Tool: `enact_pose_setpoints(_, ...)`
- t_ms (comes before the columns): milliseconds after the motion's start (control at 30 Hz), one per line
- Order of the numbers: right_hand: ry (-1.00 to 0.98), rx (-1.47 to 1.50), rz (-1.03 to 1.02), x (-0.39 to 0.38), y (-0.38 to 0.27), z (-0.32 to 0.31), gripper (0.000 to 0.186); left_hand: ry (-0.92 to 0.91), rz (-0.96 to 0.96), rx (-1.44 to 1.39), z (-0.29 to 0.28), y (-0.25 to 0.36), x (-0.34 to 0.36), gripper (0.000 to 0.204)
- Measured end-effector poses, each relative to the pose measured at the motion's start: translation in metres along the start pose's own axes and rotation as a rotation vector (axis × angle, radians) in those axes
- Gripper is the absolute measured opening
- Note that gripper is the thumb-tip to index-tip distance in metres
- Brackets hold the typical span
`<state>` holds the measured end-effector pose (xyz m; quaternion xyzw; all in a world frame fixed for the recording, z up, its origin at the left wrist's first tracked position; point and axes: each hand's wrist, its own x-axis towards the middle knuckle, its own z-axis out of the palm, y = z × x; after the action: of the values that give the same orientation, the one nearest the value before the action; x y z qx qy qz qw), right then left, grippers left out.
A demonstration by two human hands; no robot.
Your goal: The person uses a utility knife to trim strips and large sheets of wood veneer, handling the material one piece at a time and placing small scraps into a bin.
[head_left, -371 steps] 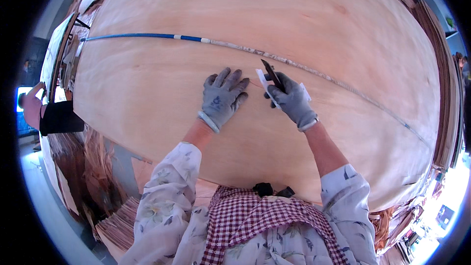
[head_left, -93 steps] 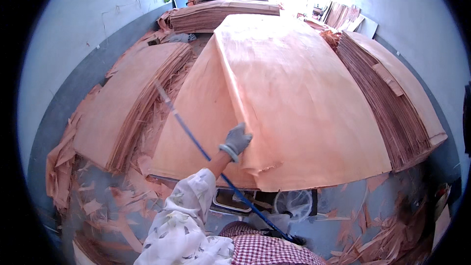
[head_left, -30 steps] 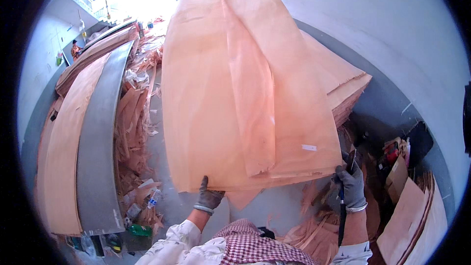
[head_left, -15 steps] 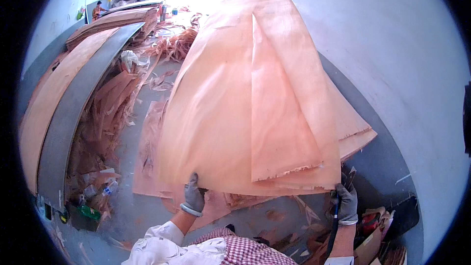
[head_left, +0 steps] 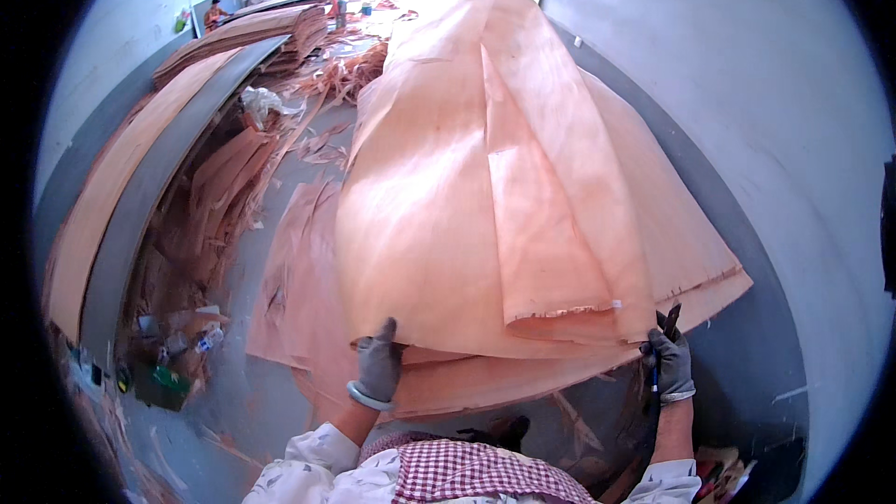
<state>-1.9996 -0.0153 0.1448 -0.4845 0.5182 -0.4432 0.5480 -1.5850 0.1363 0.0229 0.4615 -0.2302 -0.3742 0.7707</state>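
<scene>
veneer sheet, partly folded over, stretches away above lower veneer sheets; the left hand pinches its near left corner, the right hand its near right corner plus a slim dark tool.

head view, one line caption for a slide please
Left hand and right hand, both gloved, hold a broad thin wood sheet by its near edge.

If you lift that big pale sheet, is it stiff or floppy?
Probably floppy: the sheet bows and creases along its length. It looks light for its size, judging by its thin near edge. It may tear easily, since the flap on it has a ragged end.
</scene>
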Motion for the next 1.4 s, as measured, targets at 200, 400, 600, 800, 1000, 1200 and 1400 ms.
enact_pose_setpoints(200,-0.092,0.003,0.089,0.088,0.002,-0.086,0.039,0.254,0.026,-0.646,0.040,-0.021,0.008,0.039)
enact_pose_setpoints(400,-0.144,-0.050,0.157,0.156,0.040,-0.147,0.046,0.631,0.170,-0.316,0.027,-0.027,0.018,0.035)
enact_pose_setpoints(600,-0.017,-0.135,0.083,0.178,0.057,-0.174,0.047,0.892,0.229,-0.027,0.030,-0.031,0.009,0.035)
enact_pose_setpoints(800,0.046,-0.239,-0.016,0.192,0.064,-0.189,0.049,0.876,0.239,-0.011,0.033,-0.071,0.004,0.034)
enact_pose_setpoints(1000,0.032,-0.222,-0.034,0.210,0.048,-0.165,0.038,0.789,0.035,-0.118,0.037,-0.064,-0.002,0.028)
enact_pose_setpoints(1200,0.039,-0.150,0.000,0.239,0.054,-0.177,0.038,0.792,0.028,-0.004,0.034,-0.068,-0.005,0.010)
enact_pose_setpoints(1400,-0.093,-0.106,0.057,0.242,0.049,-0.182,0.038,0.903,-0.037,-0.003,0.014,-0.082,-0.005,0.013)
